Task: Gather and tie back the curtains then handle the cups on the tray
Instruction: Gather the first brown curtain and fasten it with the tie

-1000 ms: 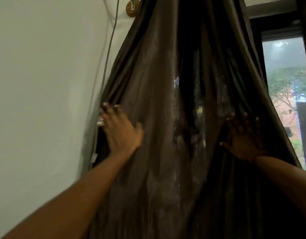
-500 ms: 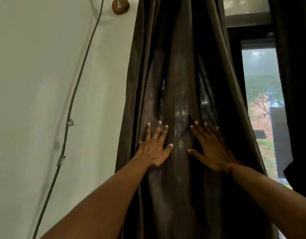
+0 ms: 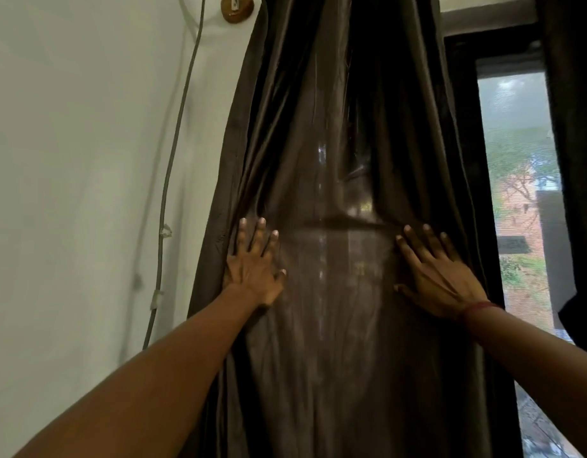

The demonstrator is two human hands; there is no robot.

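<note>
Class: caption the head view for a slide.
Left hand and right hand press flat on the brown curtain beside a window.

Wears a thin reddish thread band wound round the wrist just behind the right hand. Shows bare forearms on both sides, uncovered down to the frame's edge. Carries short, trimmed nails on the left hand and the right alike.

Curtain dark brown, glossy; wall white.
</note>
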